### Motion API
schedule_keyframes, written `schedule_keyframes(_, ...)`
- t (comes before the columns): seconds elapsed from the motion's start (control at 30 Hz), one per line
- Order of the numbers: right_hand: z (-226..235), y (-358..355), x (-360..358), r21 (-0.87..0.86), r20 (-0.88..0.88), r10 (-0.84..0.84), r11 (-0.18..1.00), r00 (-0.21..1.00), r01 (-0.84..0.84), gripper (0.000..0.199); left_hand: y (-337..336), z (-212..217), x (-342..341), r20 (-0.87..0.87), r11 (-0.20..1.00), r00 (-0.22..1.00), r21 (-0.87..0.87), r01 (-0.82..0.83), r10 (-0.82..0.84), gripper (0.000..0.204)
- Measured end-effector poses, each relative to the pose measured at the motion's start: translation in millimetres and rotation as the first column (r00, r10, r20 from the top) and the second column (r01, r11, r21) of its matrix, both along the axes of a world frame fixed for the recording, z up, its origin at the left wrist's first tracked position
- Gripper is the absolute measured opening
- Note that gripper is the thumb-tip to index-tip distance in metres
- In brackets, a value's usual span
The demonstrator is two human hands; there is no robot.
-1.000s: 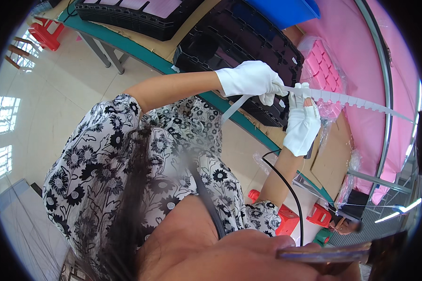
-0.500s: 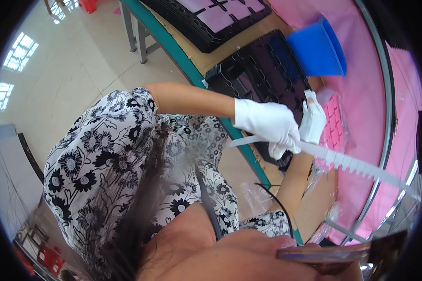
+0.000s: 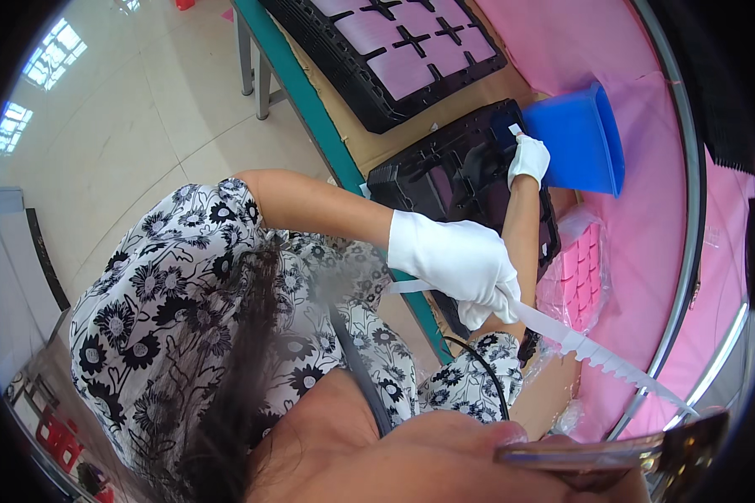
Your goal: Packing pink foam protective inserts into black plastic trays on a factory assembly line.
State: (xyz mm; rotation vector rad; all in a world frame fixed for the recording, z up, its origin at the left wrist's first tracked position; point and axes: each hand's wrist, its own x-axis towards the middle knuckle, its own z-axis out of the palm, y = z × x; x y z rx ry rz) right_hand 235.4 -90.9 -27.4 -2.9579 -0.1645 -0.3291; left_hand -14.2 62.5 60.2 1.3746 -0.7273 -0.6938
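My left hand [image 3: 470, 268], in a white glove, is closed around a long white strip [image 3: 596, 348] with a row of notches along one edge. One end of the strip trails toward the lower right, and a shorter end shows on the other side of the hand. Farther out, my right hand [image 3: 528, 159], also gloved with a bare fingertip showing, pinches a small white sticker [image 3: 514, 129]. That hand is over a stack of black plastic trays [image 3: 428, 180], beside their far right corner. Whether the sticker touches the tray cannot be made out.
A second stack of black trays with pinkish panels [image 3: 386, 46] lies farther off. Right of the trays are a blue bin [image 3: 575, 138] and pink blocks [image 3: 580, 277] in clear plastic. The green-edged table [image 3: 310, 117] has cardboard on it; pink cloth [image 3: 646, 226] hangs along its right side.
My right hand has moved away from the left hand, up toward the tray's far corner, carrying the sticker. The left hand keeps the strip, lower in view. The view has shifted slightly.
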Motion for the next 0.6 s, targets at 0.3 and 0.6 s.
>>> schedule_keyframes(0.3, 1.3, 7.8, 7.1, -0.063, -0.046, -0.040, 0.997, 0.998, 0.038, 0.028, -6.0, -2.5, -0.8, 0.124, 0.998, 0.992, -0.062, -0.019, 0.026, 0.018)
schedule_keyframes(0.6, -3.1, 15.2, -3.1, -0.056, -0.021, -0.093, 0.994, 0.995, 0.091, 0.028, -5.4, -2.1, -2.4, 0.239, 0.996, 0.967, -0.041, -0.080, 0.088, 0.018)
